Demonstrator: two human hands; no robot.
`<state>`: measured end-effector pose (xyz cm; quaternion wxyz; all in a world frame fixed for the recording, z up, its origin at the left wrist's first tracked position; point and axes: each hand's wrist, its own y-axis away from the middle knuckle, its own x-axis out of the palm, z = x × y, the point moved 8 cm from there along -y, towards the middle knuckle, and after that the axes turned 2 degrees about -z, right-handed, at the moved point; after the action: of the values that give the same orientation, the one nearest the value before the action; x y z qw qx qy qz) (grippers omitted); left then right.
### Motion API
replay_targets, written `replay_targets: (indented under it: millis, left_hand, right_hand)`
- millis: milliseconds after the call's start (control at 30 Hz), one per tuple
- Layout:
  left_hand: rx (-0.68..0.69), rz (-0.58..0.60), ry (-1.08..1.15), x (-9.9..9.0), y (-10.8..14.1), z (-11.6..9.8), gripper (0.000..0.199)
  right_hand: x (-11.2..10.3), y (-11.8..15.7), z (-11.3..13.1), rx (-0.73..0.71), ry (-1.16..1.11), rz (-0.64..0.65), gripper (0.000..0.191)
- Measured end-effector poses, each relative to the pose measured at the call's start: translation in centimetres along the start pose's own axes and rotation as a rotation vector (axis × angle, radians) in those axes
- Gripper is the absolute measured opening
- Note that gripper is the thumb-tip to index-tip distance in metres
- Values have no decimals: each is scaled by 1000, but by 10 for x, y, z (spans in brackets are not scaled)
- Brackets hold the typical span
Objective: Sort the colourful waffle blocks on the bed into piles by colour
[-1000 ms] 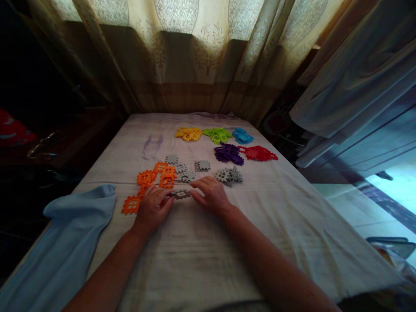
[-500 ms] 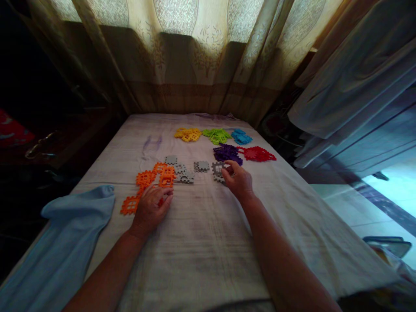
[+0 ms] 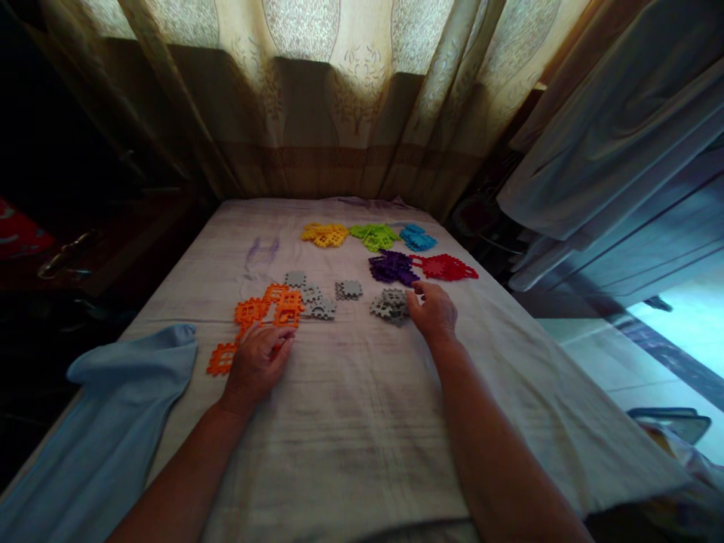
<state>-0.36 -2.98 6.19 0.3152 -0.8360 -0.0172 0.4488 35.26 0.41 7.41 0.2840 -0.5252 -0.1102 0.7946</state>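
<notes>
My left hand [image 3: 259, 362] rests on the cloth at the near edge of the orange notched tiles [image 3: 288, 308], partly covering them. Its fingers are loosely bent, the thumb apart from them; a reddish patch shows in the gap, too dim to identify. My right hand [image 3: 434, 311] is beside a small pile of grey interlocking tiles [image 3: 390, 303], thumb and fingers apart and holding nothing visible. Between the hands lie a small grey stack [image 3: 349, 289] and loose grey tiles [image 3: 320, 306] touching the orange ones.
Farther back lie yellow [image 3: 326, 234], lime green [image 3: 374, 236] and blue tiles [image 3: 417, 237], with purple [image 3: 393, 268] and red tiles [image 3: 444, 266] nearer. A light blue cloth [image 3: 136, 385] hangs over the left edge. Curtains [image 3: 356, 113] stand behind the table.
My right hand has let go of a grey tile with square openings onto the grey pile and drawn back to the right. My left hand stays by the orange tiles.
</notes>
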Motion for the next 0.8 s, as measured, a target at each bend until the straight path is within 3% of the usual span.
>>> replay_targets:
  millis: [100, 200, 367, 500, 633, 800]
  left_hand:
    - [-11, -5, -28, -2, 0, 4, 27]
    - [-33, -21, -72, -6, -1, 11, 27]
    - [-52, -64, -124, -14, -3, 24, 30]
    - [-70, -97, -130, -19, -4, 32, 31]
    - [-74, -107, -127, -19, -4, 34, 32]
    - [-81, -97, -140, -16, -3, 36, 32]
  right_hand:
    - [-1, 1, 13, -68, -15, -32, 29]
    - [4, 8, 47, -199, -58, -2, 26]
    - [34, 32, 118, -370, -75, 251, 22]
    - [57, 50, 157, -441, -57, 404, 28]
    - [72, 60, 171, -472, -9, 468, 33]
    - [78, 64, 170, -465, 0, 466, 29]
